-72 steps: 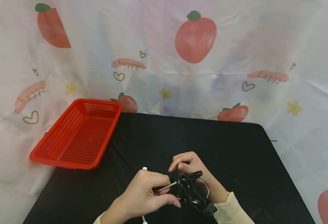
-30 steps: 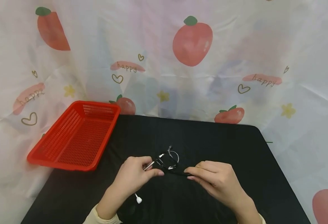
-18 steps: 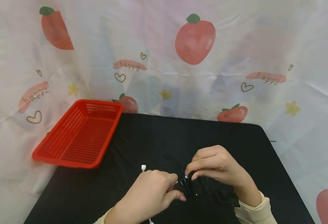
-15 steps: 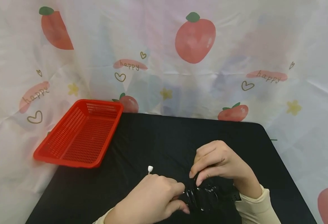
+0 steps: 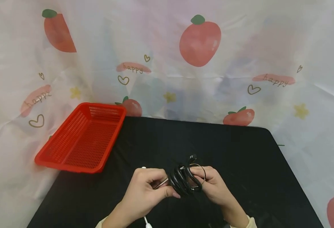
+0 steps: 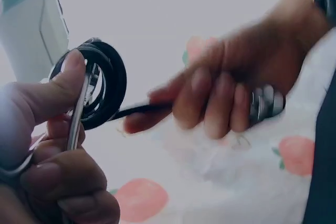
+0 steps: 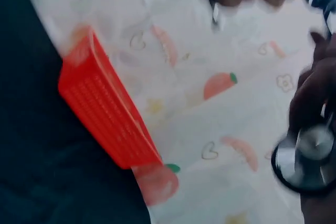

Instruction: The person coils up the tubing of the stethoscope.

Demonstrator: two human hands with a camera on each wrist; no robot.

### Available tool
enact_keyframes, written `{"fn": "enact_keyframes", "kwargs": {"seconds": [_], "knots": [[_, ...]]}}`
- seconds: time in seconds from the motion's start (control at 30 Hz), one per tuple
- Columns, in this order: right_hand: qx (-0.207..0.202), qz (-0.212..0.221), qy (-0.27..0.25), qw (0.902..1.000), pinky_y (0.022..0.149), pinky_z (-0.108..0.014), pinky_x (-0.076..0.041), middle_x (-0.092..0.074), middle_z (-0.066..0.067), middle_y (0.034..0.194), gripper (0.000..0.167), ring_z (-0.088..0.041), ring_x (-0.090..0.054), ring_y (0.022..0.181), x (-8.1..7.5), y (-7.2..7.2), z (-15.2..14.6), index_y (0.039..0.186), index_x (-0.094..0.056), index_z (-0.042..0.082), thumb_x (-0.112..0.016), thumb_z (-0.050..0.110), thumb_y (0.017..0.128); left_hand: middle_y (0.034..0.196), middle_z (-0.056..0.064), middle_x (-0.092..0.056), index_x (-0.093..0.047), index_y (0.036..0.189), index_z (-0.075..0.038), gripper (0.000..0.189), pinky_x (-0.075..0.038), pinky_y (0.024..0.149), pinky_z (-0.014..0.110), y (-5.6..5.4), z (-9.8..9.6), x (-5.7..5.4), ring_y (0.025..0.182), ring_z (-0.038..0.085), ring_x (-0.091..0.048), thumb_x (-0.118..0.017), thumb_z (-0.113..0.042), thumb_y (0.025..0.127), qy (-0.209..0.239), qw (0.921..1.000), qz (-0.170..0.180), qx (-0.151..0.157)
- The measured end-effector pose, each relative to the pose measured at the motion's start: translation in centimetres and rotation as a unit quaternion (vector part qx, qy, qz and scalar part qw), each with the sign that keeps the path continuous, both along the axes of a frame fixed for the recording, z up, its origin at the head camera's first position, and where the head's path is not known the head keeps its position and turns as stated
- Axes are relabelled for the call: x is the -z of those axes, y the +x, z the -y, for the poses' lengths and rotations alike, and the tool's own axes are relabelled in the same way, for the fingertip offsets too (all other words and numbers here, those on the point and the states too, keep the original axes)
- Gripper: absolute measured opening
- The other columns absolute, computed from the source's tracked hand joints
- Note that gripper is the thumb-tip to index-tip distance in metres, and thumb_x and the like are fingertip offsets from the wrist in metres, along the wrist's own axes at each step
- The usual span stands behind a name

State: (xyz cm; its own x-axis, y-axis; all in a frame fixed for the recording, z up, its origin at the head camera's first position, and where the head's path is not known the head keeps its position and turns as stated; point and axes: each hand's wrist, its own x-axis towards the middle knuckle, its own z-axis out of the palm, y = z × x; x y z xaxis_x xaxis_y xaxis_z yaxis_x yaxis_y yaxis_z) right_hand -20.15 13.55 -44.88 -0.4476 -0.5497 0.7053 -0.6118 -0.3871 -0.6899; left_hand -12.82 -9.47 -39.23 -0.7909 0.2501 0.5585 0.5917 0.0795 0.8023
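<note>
A stethoscope is between my hands, its black tubing (image 5: 181, 180) wound into a coil. My left hand (image 5: 147, 191) grips the metal ear tubes, its thumb pressed along one of them beside the coil in the left wrist view. A white ear tip (image 5: 148, 225) sticks out below this hand, another above it. My right hand (image 5: 216, 188) is at the coil's right side. In the left wrist view its curled fingers (image 6: 210, 103) hold the tube's free length, which runs taut from the coil. The round chestpiece (image 7: 314, 145) shows at this hand in the right wrist view.
A red plastic basket (image 5: 105, 160) stands at the back left of the black table (image 5: 224, 145). Behind the table hangs a pale curtain (image 5: 161, 38) printed with fruit, hearts and flowers. A dark band (image 6: 326, 3) is on the right wrist.
The right hand has circled from above the coil down to its right side. The left hand has tilted back and moved slightly up and left, bringing the coil into fuller view.
</note>
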Motion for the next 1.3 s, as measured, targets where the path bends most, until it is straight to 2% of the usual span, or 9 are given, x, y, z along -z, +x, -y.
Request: {"fn": "enact_keyframes", "kwargs": {"seconds": [0.13,0.37,0.53,0.63,0.8,0.9,1.0,1.1,1.3], "knots": [[0.033,0.065,0.002,0.9973,0.045,-0.028,-0.045,-0.046,-0.009,0.067,0.031,-0.019,-0.042,0.05,0.6,2.3,-0.4,0.115,-0.067,-0.008,-0.04,-0.017,0.102,0.056,-0.003,-0.031,-0.058,0.065,-0.014,0.035,-0.027,0.045,0.02,-1.2,0.0,0.6,0.053,-0.002,-0.028,-0.091,-0.019,0.076,-0.004,0.9986,0.049,-0.018],[0.097,0.132,-0.01,0.9865,0.045,-0.031,-0.047,-0.052,-0.015,0.073,0.05,-0.023,-0.046,0.049,-0.3,5.2,0.5,0.148,-0.039,-0.014,-0.035,-0.023,0.1,0.056,-0.007,-0.032,-0.047,0.059,-0.012,0.047,-0.024,0.046,0.022,-3.2,0.6,2.3,0.051,0.001,-0.028,-0.092,-0.012,0.072,0.017,0.9872,0.094,-0.128],[0.142,0.131,-0.072,0.9784,0.047,-0.033,-0.049,-0.059,-0.016,0.076,0.03,-0.023,-0.052,0.053,-0.8,5.8,1.6,0.12,-0.049,-0.012,-0.04,-0.026,0.095,0.056,-0.009,-0.033,-0.048,0.058,-0.012,0.049,-0.024,0.046,0.022,-4.2,0.4,3.2,0.052,0.002,-0.03,-0.093,-0.023,0.073,0.006,0.9848,0.096,-0.145],[0.129,0.1,-0.073,0.9839,0.059,-0.031,-0.056,-0.066,-0.014,0.086,0.027,-0.021,-0.062,0.065,-1.1,5.5,1.7,0.117,-0.056,-0.012,-0.045,-0.023,0.094,0.055,-0.012,-0.032,-0.048,0.058,-0.016,0.049,-0.023,0.046,0.021,-4.3,0.3,3.6,0.051,0.001,-0.029,-0.093,-0.027,0.073,-0.015,0.9825,0.077,-0.169],[0.092,0.059,-0.036,0.9933,0.087,-0.031,-0.058,-0.071,-0.012,0.115,0.037,-0.02,-0.07,0.097,-1.9,4.9,1.7,0.141,-0.045,-0.015,-0.048,-0.009,0.104,0.055,-0.016,-0.032,-0.049,0.059,-0.022,0.046,-0.02,0.047,0.017,-3.8,-0.1,3.5,0.05,-0.003,-0.028,-0.092,-0.028,0.074,-0.086,0.9704,0.0,-0.226],[0.14,0.047,-0.049,0.9879,0.083,-0.029,-0.059,-0.074,-0.01,0.113,0.035,-0.017,-0.073,0.095,-2.3,4.7,1.9,0.138,-0.049,-0.017,-0.044,-0.012,0.104,0.057,-0.015,-0.033,-0.052,0.061,-0.023,0.044,-0.02,0.048,0.013,-3.2,-0.5,3.4,0.052,-0.005,-0.028,-0.094,-0.024,0.071,-0.129,0.9568,-0.06,-0.254],[0.246,0.03,-0.09,0.9646,0.069,-0.023,-0.058,-0.077,-0.005,0.097,0.029,-0.011,-0.071,0.076,-2.7,4.5,2.3,0.123,-0.063,-0.017,-0.052,-0.02,0.097,0.059,-0.013,-0.034,-0.051,0.063,-0.022,0.045,-0.019,0.05,0.011,-2.8,-0.9,3.2,0.054,-0.006,-0.026,-0.095,-0.025,0.069,-0.162,0.9418,-0.113,-0.272],[0.362,-0.053,-0.127,0.9219,0.063,-0.018,-0.052,-0.075,-0.006,0.085,0.017,-0.009,-0.061,0.065,-2.8,4.0,3.0,0.108,-0.072,-0.016,-0.067,-0.013,0.092,0.059,-0.012,-0.033,-0.049,0.063,-0.022,0.046,-0.017,0.049,0.009,-2.4,-1.0,3.1,0.054,-0.007,-0.024,-0.093,-0.031,0.069,-0.183,0.928,-0.146,-0.29],[0.516,-0.268,-0.171,0.7956,0.059,-0.021,-0.045,-0.059,-0.016,0.067,0.022,-0.018,-0.051,0.061,-3.0,2.9,5.3,0.092,-0.076,-0.014,-0.076,0.008,0.094,0.058,-0.013,-0.038,-0.053,0.065,-0.021,0.043,-0.016,0.047,0.007,-2.1,-1.5,3.4,0.05,-0.009,-0.023,-0.094,-0.029,0.07,-0.216,0.9114,-0.182,-0.299]]}}
